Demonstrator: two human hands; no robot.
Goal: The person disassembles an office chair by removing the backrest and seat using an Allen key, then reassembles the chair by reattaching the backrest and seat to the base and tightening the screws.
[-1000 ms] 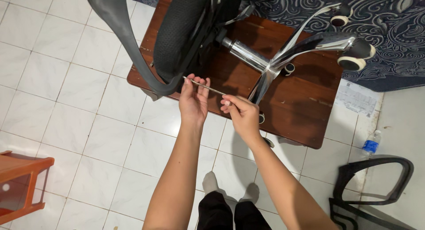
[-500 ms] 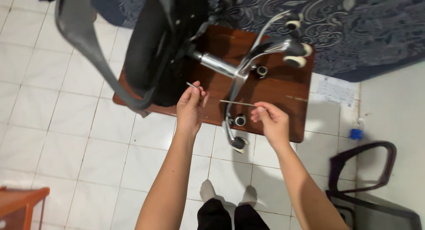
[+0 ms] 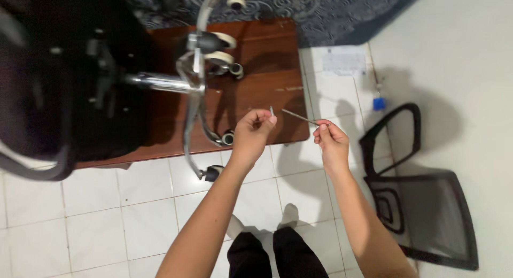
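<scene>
Left hand (image 3: pixel 251 133) raised over the front edge of the brown wooden bench (image 3: pixel 267 91), grip pinched on a short metal pin (image 3: pixel 271 112) that stands upright out of the fingertips. Right hand (image 3: pixel 331 141) just off the bench's right corner, above white floor tiles (image 3: pixel 107 219); grip pinched on the near end of a long thin metal rod (image 3: pixel 299 117), which slants up and left toward the pin without touching it. Hands near each other, apart. On the bench lies an overturned office chair: black seat (image 3: pixel 59 85) at left, chrome gas cylinder (image 3: pixel 160 83) level, chrome star base (image 3: pixel 195 96) with castors (image 3: pixel 227 138). Mesh chair back (image 3: pixel 422 203) lies on the floor at right, small blue object (image 3: pixel 379 103) beyond it
</scene>
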